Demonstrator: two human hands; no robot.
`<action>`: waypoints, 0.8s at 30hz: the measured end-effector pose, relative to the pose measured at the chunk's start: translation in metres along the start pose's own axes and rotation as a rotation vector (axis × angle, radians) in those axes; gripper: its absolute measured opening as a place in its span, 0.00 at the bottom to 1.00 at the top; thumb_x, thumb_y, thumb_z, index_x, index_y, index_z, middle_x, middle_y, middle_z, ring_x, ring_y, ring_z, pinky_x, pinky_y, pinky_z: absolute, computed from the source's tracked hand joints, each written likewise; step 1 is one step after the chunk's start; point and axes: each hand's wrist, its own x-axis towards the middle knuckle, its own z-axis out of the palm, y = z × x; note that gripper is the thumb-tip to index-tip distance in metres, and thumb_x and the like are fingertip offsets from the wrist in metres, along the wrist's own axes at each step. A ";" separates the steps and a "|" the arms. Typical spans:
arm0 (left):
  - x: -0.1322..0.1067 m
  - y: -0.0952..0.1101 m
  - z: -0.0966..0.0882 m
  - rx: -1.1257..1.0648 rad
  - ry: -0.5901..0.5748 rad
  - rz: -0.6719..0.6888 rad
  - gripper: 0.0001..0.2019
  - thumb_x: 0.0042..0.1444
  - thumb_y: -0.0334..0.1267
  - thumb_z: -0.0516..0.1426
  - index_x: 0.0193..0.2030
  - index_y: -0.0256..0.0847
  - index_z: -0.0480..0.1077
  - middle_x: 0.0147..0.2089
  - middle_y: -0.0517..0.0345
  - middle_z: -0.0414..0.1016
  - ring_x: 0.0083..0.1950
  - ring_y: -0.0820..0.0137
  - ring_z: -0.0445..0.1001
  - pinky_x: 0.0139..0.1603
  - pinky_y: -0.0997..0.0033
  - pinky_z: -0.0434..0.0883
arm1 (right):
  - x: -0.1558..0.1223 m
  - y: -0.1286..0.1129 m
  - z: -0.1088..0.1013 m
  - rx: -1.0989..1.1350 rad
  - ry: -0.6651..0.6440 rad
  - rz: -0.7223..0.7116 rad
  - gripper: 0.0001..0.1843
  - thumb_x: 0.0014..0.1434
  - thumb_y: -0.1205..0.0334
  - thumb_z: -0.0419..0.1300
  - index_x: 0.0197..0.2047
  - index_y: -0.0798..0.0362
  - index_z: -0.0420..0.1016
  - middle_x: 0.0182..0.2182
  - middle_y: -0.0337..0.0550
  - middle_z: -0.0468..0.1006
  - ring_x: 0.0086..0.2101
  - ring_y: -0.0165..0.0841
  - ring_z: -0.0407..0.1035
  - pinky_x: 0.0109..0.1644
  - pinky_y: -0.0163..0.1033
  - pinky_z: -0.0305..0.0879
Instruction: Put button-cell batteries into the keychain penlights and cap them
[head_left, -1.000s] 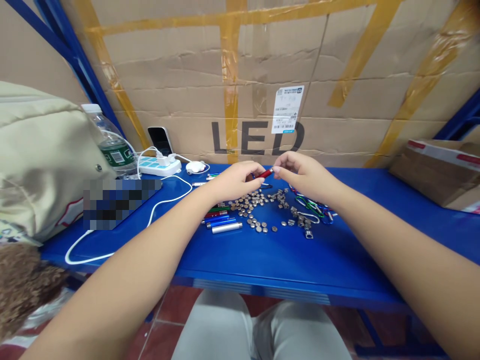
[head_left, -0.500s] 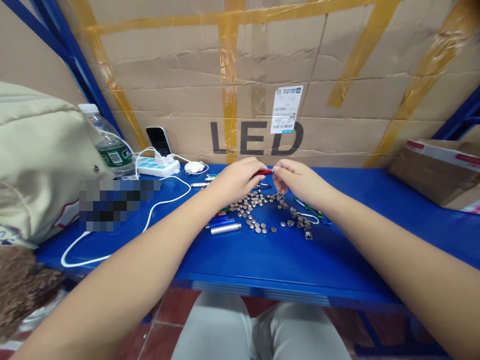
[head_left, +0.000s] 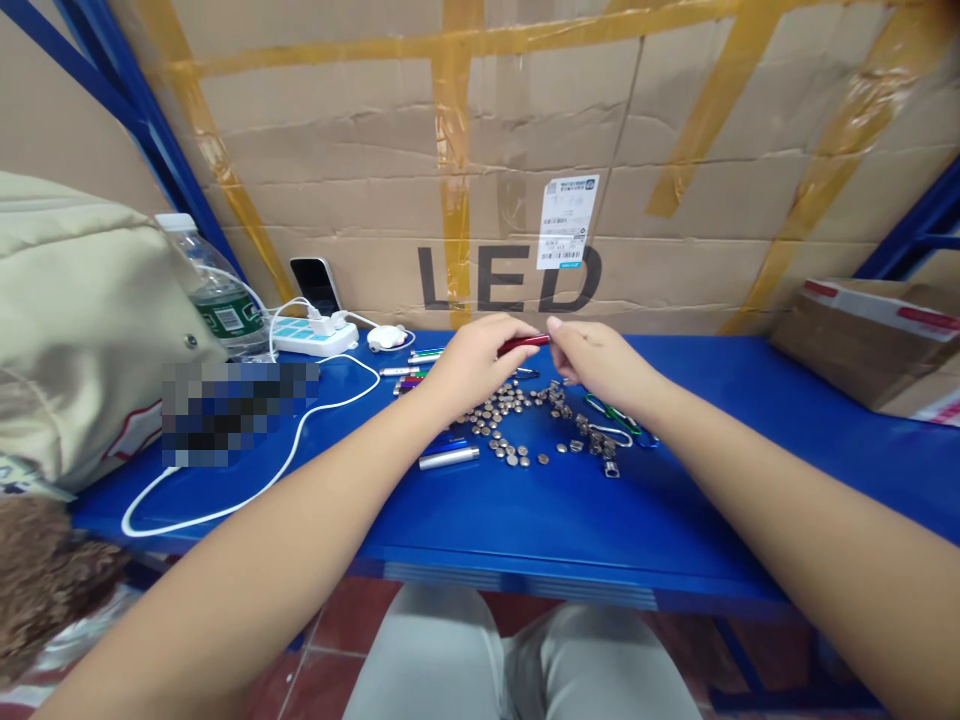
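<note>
The left hand (head_left: 476, 368) curls around a red penlight (head_left: 523, 345); the half-open right hand (head_left: 600, 368) touches its tip, with button batteries (head_left: 499, 425) at six o'clock.

Both bare arms reach forward over the blue table (head_left: 525, 530), the left arm (head_left: 247, 520) and right arm (head_left: 787, 480) angling inward. Above the table's middle, the left hand (head_left: 476, 365) curls its fingers closed, while the right hand (head_left: 596, 360) extends its fingertips toward it, almost meeting.

Head-worn view, facing forward and down
</note>
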 end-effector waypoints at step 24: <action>-0.001 0.003 0.006 -0.379 -0.075 -0.290 0.07 0.60 0.38 0.58 0.43 0.41 0.75 0.42 0.55 0.81 0.39 0.70 0.76 0.41 0.68 0.73 | 0.002 0.005 -0.004 -0.417 0.103 -0.290 0.25 0.67 0.51 0.44 0.19 0.49 0.56 0.18 0.39 0.64 0.23 0.32 0.58 0.31 0.40 0.47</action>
